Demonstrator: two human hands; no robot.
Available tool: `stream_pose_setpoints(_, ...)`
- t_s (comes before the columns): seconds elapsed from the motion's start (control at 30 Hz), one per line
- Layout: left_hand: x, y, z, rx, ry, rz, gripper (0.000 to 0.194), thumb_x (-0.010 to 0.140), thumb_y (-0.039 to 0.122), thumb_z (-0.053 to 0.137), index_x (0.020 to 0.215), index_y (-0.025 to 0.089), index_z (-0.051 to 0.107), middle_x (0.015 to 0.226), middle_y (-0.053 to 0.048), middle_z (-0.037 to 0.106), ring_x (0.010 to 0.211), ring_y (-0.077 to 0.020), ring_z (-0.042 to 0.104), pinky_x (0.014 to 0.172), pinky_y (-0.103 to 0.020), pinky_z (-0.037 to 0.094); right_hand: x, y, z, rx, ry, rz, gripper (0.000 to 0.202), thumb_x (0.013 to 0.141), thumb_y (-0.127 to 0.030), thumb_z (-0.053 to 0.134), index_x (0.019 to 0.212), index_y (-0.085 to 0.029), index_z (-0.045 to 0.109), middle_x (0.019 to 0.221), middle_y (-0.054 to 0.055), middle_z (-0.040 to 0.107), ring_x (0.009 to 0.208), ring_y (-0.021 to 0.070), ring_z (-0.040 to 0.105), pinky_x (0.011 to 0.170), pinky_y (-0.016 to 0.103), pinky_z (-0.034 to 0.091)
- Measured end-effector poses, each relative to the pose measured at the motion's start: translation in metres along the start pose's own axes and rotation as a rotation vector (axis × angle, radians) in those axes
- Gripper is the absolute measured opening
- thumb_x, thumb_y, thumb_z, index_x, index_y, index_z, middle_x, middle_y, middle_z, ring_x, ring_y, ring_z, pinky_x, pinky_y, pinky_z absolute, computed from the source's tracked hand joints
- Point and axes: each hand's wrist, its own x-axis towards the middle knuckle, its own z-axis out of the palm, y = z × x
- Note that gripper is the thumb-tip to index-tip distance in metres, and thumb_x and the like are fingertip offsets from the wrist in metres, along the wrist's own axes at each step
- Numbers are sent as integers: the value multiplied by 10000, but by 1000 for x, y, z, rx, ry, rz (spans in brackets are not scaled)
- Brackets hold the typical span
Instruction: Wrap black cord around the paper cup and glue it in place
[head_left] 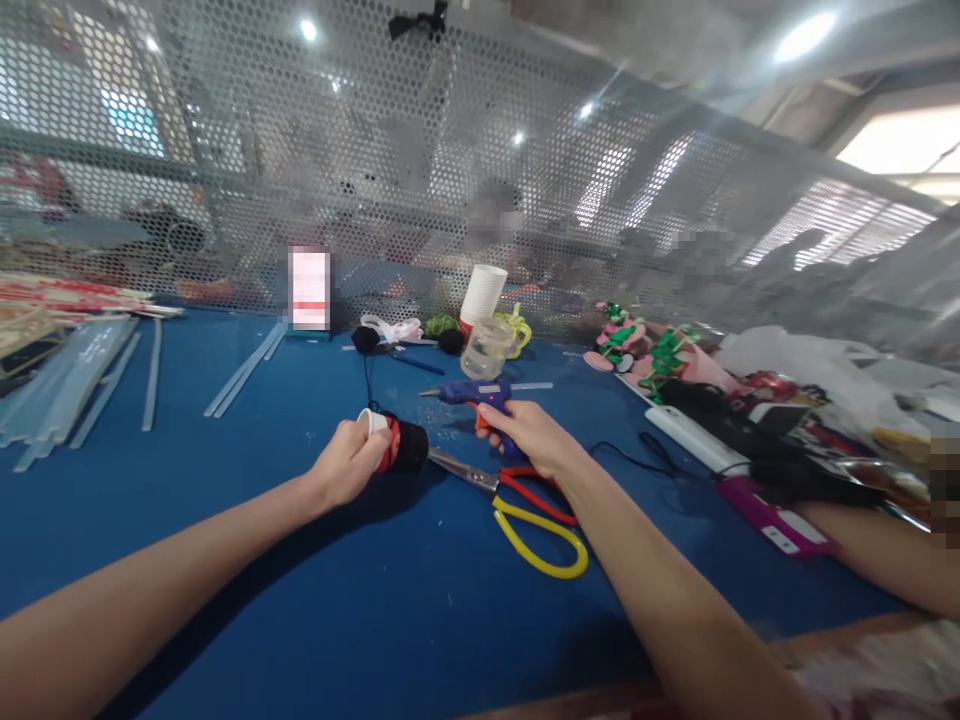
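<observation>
My left hand (351,462) grips a small paper cup (405,444) tipped on its side, its white rim toward me and its far part wrapped in black and red yarn. A strand runs from it to a black yarn ball (365,340). In my right hand (525,432) is a blue hot glue gun (474,391) with an orange trigger; its nozzle points left, above and to the right of the cup. A clear glue stick (532,386) sticks out of its back. Scissors (480,478) with red and yellow handles lie below, blades toward the cup.
Glue sticks (82,385) are piled at left, a lit phone (310,290) stands at the back. White stacked cups (484,295) and a clear jar (487,348) stand behind the gun. At right lie a purple-and-white power strip (772,515), craft flowers (664,362) and another person's arm (877,550).
</observation>
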Motion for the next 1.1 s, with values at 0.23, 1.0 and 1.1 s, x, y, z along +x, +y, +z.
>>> stream_pose_setpoints(0.23, -2, 0, -2, 103, 0, 164, 291, 734, 216, 266, 451, 190, 200, 446, 51, 226, 421, -74, 230, 430, -226, 195, 33, 15, 2, -317, 111, 60, 275, 697, -313, 535, 475, -160, 485, 464, 57, 525, 502, 171, 536, 476, 269, 390)
stream_pose_setpoints(1.0, -15, 16, 4, 236, -211, 736, 239, 729, 134, 288, 523, 175, 401, 496, -30, 490, 482, -126, 389, 526, -270, 323, 20, -46, 57, -77, -514, -223, 149, 702, -284, 540, 747, -146, 574, 658, 17, 616, 605, 101, 551, 509, 197, 407)
stream_pose_setpoints(1.1, -17, 20, 6, 235, -211, 757, 221, 716, 131, 297, 517, 181, 379, 489, -29, 481, 477, -130, 385, 518, -273, 316, 21, -51, 61, -93, -570, -251, 118, 613, -171, 613, 725, -153, 584, 577, -18, 583, 534, 86, 531, 468, 181, 402)
